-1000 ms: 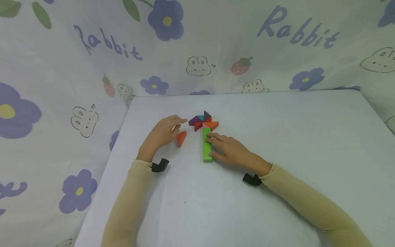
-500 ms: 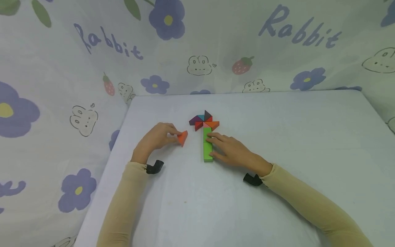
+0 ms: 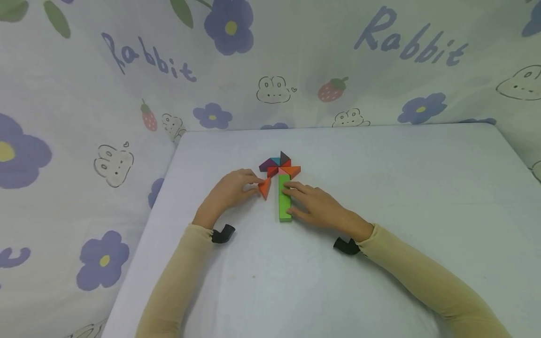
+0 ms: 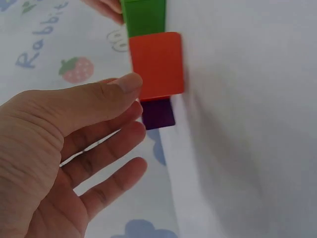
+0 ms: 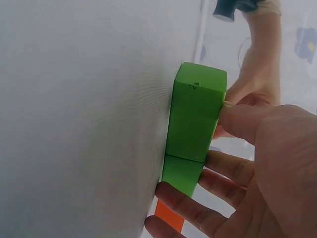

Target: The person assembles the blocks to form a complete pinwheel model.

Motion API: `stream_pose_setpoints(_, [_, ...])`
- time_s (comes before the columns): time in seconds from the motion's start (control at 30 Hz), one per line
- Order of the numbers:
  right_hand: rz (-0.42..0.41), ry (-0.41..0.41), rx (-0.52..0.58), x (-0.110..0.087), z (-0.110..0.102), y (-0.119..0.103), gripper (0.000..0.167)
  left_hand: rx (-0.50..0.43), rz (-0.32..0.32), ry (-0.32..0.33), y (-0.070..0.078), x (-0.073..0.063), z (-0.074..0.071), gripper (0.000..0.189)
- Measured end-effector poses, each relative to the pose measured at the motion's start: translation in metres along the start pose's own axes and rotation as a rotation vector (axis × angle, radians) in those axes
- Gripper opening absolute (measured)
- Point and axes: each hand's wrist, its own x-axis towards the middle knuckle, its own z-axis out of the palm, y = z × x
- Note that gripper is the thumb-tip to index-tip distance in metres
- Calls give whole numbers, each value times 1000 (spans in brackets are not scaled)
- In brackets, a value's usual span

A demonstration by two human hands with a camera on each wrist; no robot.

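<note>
My left hand [image 3: 230, 190] pinches an orange triangular block [image 3: 265, 188] between thumb and fingertips, just left of two green blocks [image 3: 284, 214] set end to end. In the left wrist view, the block's flat red-orange face [image 4: 158, 64] shows by the thumb, with a purple block behind it. My right hand [image 3: 319, 206] rests its thumb and loosely extended fingers on the green blocks. From the right wrist view, the thumb touches the nearer green block [image 5: 194, 119]. Beyond the green pair lies a pinwheel of small triangular blocks, among them purple [image 3: 266, 165], dark grey [image 3: 284, 158] and orange [image 3: 294, 170].
A white-covered table [image 3: 380, 178] carries the blocks. Behind it and on the left hangs a printed curtain [image 3: 304, 61] with flowers, strawberries and rabbits. Dark curved pieces [image 3: 224, 234] sit at both wrists.
My left hand has come down onto the orange triangular block, pinched it, and moved it right toward the green blocks. The right hand has stayed on the green blocks.
</note>
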Motion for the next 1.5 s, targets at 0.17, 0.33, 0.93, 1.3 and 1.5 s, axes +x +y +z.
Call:
stream_pose_setpoints(0.17, [-6, 5, -2, 0, 0, 0, 56, 15, 47, 35, 1, -3, -2, 20])
stream_pose_setpoints(0.33, [-9, 10, 0, 0, -1, 1, 55, 29, 87, 38, 3, 0, 5, 18])
stream_pose_setpoints(0.93, [13, -1, 28, -1, 1, 0, 56, 174, 102, -20, 30, -5, 5, 16])
stream_pose_setpoints(1.3, [5, 9, 16, -1, 2, 1, 55, 205, 140, -2, 32, 0, 13, 21])
stream_pose_setpoints(1.5, [4, 8, 12, -1, 1, 1, 56, 234, 152, 31, 30, 2, 17, 23])
